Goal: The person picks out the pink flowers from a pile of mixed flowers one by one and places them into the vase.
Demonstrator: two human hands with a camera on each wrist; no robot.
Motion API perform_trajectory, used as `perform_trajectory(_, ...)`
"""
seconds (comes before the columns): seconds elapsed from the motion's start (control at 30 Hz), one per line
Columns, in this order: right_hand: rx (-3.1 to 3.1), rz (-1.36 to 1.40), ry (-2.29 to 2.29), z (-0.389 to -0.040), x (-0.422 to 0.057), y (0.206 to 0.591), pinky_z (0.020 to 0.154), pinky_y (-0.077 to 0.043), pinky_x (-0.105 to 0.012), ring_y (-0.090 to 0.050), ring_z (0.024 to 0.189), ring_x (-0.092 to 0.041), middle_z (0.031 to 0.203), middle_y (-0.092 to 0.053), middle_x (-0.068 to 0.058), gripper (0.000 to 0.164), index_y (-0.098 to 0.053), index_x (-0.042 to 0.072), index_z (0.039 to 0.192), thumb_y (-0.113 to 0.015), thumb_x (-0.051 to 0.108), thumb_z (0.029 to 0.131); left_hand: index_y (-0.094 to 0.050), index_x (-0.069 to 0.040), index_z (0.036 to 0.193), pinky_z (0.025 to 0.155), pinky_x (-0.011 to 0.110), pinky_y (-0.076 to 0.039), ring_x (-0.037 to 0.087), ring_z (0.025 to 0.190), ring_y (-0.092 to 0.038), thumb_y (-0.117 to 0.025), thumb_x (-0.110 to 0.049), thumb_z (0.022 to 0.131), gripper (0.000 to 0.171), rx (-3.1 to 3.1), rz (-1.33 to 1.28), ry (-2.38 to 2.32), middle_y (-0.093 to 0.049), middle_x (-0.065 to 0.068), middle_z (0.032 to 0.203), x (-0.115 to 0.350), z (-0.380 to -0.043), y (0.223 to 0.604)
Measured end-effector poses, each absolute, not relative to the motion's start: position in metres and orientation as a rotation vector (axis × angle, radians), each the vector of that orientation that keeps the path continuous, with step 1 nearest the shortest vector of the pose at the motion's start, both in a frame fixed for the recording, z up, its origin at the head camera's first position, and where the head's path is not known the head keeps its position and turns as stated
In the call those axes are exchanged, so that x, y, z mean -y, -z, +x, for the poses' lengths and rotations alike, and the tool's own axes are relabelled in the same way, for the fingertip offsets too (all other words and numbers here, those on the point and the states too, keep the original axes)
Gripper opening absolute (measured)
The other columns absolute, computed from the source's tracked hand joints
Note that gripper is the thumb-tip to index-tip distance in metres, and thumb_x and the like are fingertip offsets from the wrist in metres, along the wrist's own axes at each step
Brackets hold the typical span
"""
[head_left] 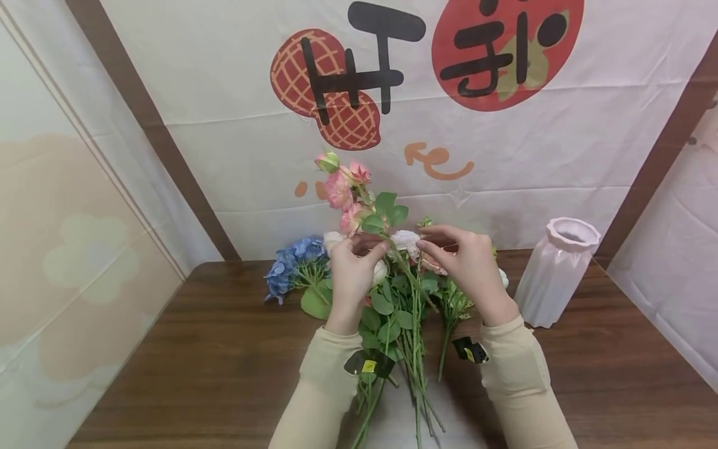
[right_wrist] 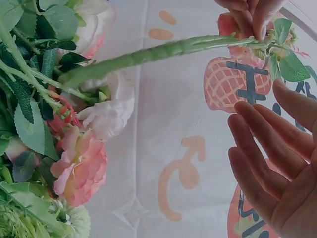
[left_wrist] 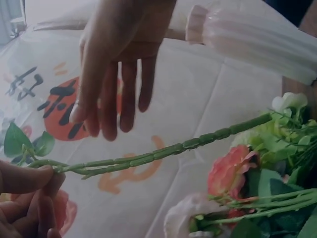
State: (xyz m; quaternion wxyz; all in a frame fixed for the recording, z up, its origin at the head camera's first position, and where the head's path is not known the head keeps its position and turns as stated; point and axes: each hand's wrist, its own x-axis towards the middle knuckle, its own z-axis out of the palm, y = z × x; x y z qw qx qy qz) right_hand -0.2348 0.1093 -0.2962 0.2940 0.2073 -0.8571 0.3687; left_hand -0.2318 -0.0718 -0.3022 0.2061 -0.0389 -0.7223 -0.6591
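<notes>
My left hand (head_left: 354,268) pinches the green stem (left_wrist: 163,152) of a pink rose spray (head_left: 342,190) between thumb and fingers. The spray's blossoms, bud and green leaves rise above that hand, and its stem slants down to the right. Beside it my right hand (head_left: 468,259) holds nothing; in the right wrist view its fingers (right_wrist: 267,144) are spread and apart from the stem. Below both hands lies a pile of flowers with long green stems (head_left: 416,349), among them a white bloom (head_left: 405,242) and a pink-orange bloom (right_wrist: 81,166).
A blue hydrangea (head_left: 297,262) lies at the left of the pile. To the right stands a ribbed white vase (head_left: 558,271), upright on the brown wooden table (head_left: 224,349). Behind the table hangs a printed cloth (head_left: 235,149).
</notes>
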Motion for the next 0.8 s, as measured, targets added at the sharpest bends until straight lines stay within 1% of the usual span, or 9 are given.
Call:
perform_trajectory(0.2, 2.347, 0.577, -0.966, -0.234, -0.11, 0.295, 0.067, -0.057, -0.036, -0.071, 0.076, -0.02, 0.093, -0.074, -0.003, 0.03, -0.071, 0.016, 0.109, -0.07, 0.033, 0.085, -0.073, 0.0, 0.09, 0.064, 0.026, -0.047, 0.012, 0.069, -0.058, -0.072, -0.006, 0.082, 0.01, 1.974, -0.128, 1.88, -0.071, 0.014, 0.088, 0.065, -0.231, 0.304)
perform_trajectory(0.3, 2.389, 0.597, -0.982, -0.233, -0.109, 0.295, 0.064, -0.056, -0.034, -0.071, 0.074, -0.02, 0.094, -0.074, -0.004, 0.03, -0.071, 0.015, 0.109, -0.07, 0.034, 0.085, -0.072, 0.0, 0.09, 0.067, 0.028, -0.049, 0.013, 0.071, -0.059, -0.072, -0.004, 0.082, 0.01, 1.946, -0.109, 1.938, -0.071, 0.016, 0.089, 0.063, -0.232, 0.304)
perform_trajectory(0.43, 2.398, 0.613, -0.989, -0.234, -0.108, 0.296, 0.06, -0.056, -0.031, -0.071, 0.073, -0.017, 0.093, -0.074, -0.005, 0.027, -0.072, 0.015, 0.106, -0.071, 0.032, 0.085, -0.071, -0.002, 0.091, 0.069, 0.028, -0.05, 0.013, 0.074, -0.062, -0.072, -0.005, 0.082, 0.01, 1.933, -0.072, 1.993, -0.071, 0.014, 0.089, 0.061, -0.233, 0.305)
perform_trajectory(0.5, 2.394, 0.625, -0.983, -0.235, -0.107, 0.296, 0.061, -0.056, -0.031, -0.071, 0.073, -0.016, 0.094, -0.074, -0.004, 0.027, -0.073, 0.014, 0.105, -0.071, 0.031, 0.084, -0.072, -0.003, 0.091, 0.07, 0.03, -0.051, 0.014, 0.076, -0.062, -0.073, -0.006, 0.081, 0.01, 1.934, -0.063, 1.996, -0.071, 0.012, 0.089, 0.06, -0.232, 0.305)
perform_trajectory(0.63, 2.401, 0.64, -0.975, -0.235, -0.104, 0.297, 0.064, -0.056, -0.032, -0.071, 0.074, -0.014, 0.093, -0.074, -0.003, 0.026, -0.074, 0.013, 0.101, -0.072, 0.032, 0.083, -0.072, -0.004, 0.091, 0.068, 0.03, -0.048, 0.014, 0.076, -0.062, -0.073, -0.007, 0.081, 0.01, 1.918, -0.065, 2.013, -0.072, 0.012, 0.089, 0.059, -0.23, 0.304)
perform_trajectory(0.7, 2.407, 0.641, -0.977, -0.234, -0.103, 0.297, 0.064, -0.056, -0.032, -0.07, 0.074, -0.013, 0.093, -0.074, -0.002, 0.026, -0.075, 0.014, 0.1, -0.073, 0.032, 0.082, -0.072, -0.004, 0.091, 0.065, 0.028, -0.046, 0.013, 0.075, -0.061, -0.073, -0.007, 0.081, 0.01, 1.91, -0.066, 2.032, -0.072, 0.012, 0.088, 0.058, -0.23, 0.304)
perform_trajectory(0.73, 2.411, 0.64, -0.977, -0.234, -0.102, 0.298, 0.064, -0.056, -0.032, -0.07, 0.073, -0.013, 0.092, -0.074, -0.002, 0.026, -0.075, 0.014, 0.1, -0.074, 0.032, 0.081, -0.072, -0.003, 0.091, 0.063, 0.025, -0.044, 0.013, 0.074, -0.061, -0.073, -0.007, 0.081, 0.011, 1.908, -0.064, 2.038, -0.072, 0.012, 0.088, 0.057, -0.23, 0.305)
perform_trajectory(0.8, 2.416, 0.64, -0.98, -0.233, -0.102, 0.298, 0.065, -0.055, -0.033, -0.07, 0.072, -0.012, 0.091, -0.074, -0.002, 0.025, -0.075, 0.014, 0.099, -0.075, 0.03, 0.081, -0.072, -0.003, 0.092, 0.061, 0.024, -0.043, 0.011, 0.073, -0.06, -0.073, -0.007, 0.081, 0.011, 1.902, -0.055, 2.064, -0.072, 0.011, 0.087, 0.056, -0.229, 0.306)
